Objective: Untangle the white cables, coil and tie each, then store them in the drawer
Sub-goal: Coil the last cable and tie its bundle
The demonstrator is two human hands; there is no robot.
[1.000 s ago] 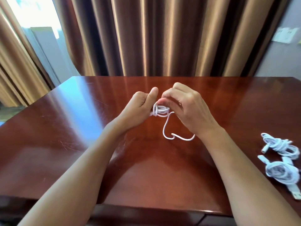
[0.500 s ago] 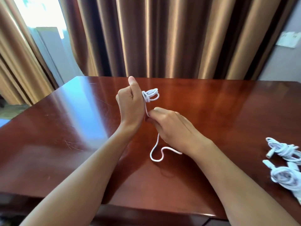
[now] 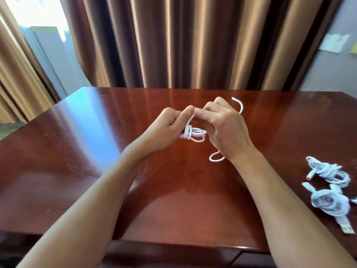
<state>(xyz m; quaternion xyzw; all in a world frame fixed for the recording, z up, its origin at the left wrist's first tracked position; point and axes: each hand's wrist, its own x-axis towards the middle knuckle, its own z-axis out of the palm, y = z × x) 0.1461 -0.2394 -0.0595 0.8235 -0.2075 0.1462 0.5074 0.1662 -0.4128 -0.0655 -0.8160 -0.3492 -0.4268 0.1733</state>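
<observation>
The white cable [image 3: 195, 134] is held just above the middle of the tabletop [image 3: 81, 171], a little toward its far edge. It is gathered into a small bundle of several loops with a few turns wrapped crosswise round its left end. It looks thin, light and limp, soft enough to bend into tight turns, yet springy enough that the loops would likely open if let go. The smooth jacket probably slides easily under the fingers. The best hold seems to be at the wrapped waist, where one pinch traps every loop, with the free tail kept taut for the tie.

The left hand [image 3: 166, 128] pinches the wrapped end of the bundle, its thumb raised and its fingers curled. The right hand [image 3: 224, 128] has its fingers curled round the loose tail. One part of the tail curves out past the knuckles toward the far edge. Another part hangs in a loop below the wrist, close to the tabletop.

Half a second earlier the left hand held the coil high and upright while the right pulled the tail down below it. Now the two hands meet at one level, the bundle lies sideways between them, and the tail end has swung up and over.

Two coiled white cables, one [image 3: 328, 171] beyond the other [image 3: 330, 205], lie near the right edge.
</observation>
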